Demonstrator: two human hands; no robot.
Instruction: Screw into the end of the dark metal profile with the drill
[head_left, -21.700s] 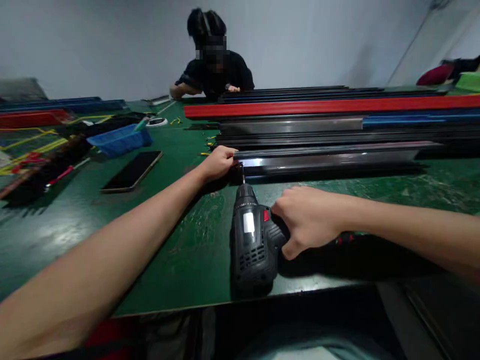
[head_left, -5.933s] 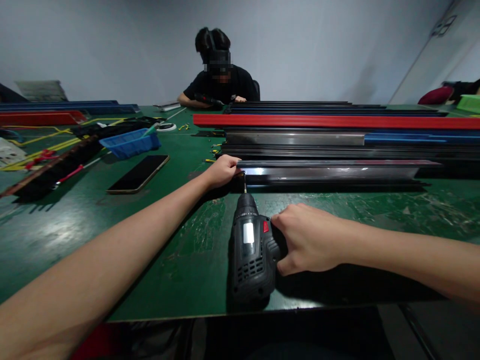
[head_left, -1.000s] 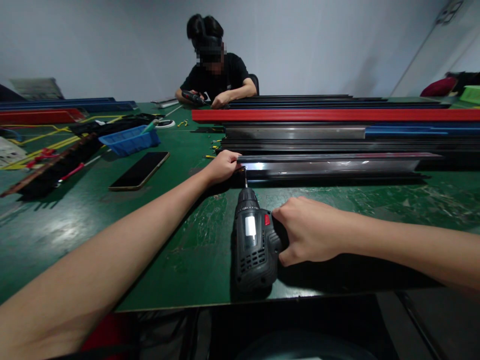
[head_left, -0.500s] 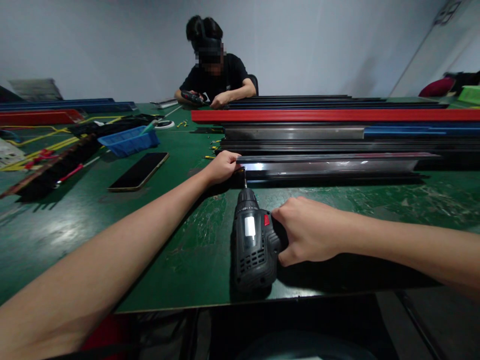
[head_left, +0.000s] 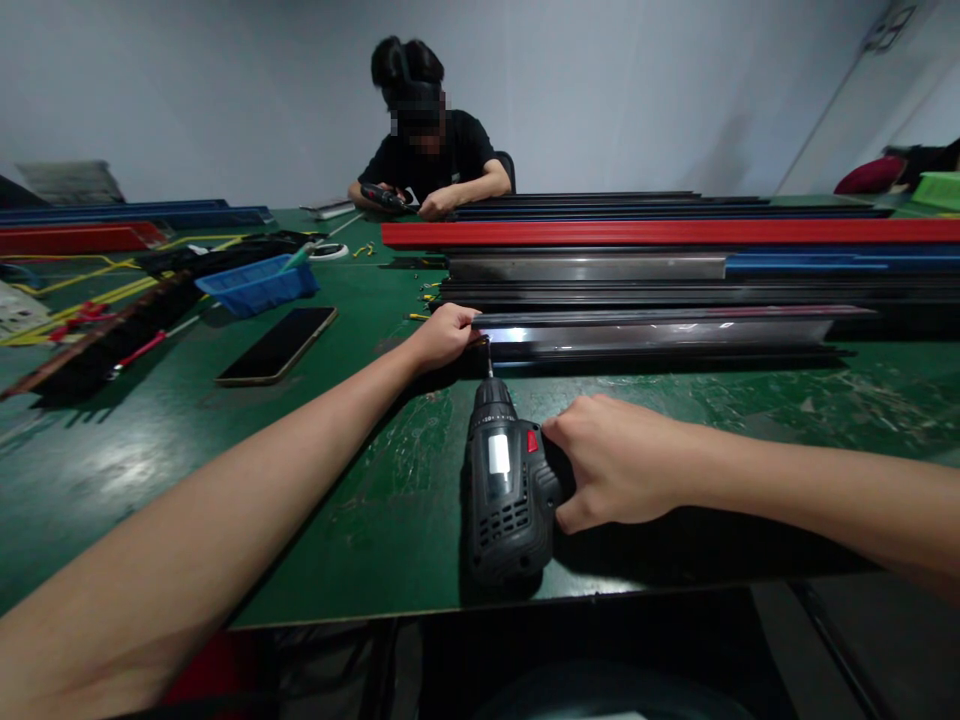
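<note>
My right hand (head_left: pixel 611 465) is closed around the handle of a black cordless drill (head_left: pixel 506 490), which lies on its side at the table's front edge. The drill's bit points away from me and meets the left end of a metal channel profile (head_left: pixel 645 335); its lamp lights the inner face there. My left hand (head_left: pixel 448 335) pinches that same left end, thumb on the upper flange. The fingertips under the profile are hidden, and whether a screw sits at the bit is too small to tell.
Behind the profile lie more black, blue and red profiles (head_left: pixel 637 234). On the left are a phone (head_left: pixel 277 345), a blue plastic basket (head_left: pixel 259 283), a dark brush strip (head_left: pixel 112 335) and a red screwdriver (head_left: pixel 142 350). Across the green table (head_left: pixel 360 540) a co-worker (head_left: pixel 457 150) holds another drill.
Both hands, the drill and the profile stay in nearly the same place. Only a very slight shift of the view shows.
</note>
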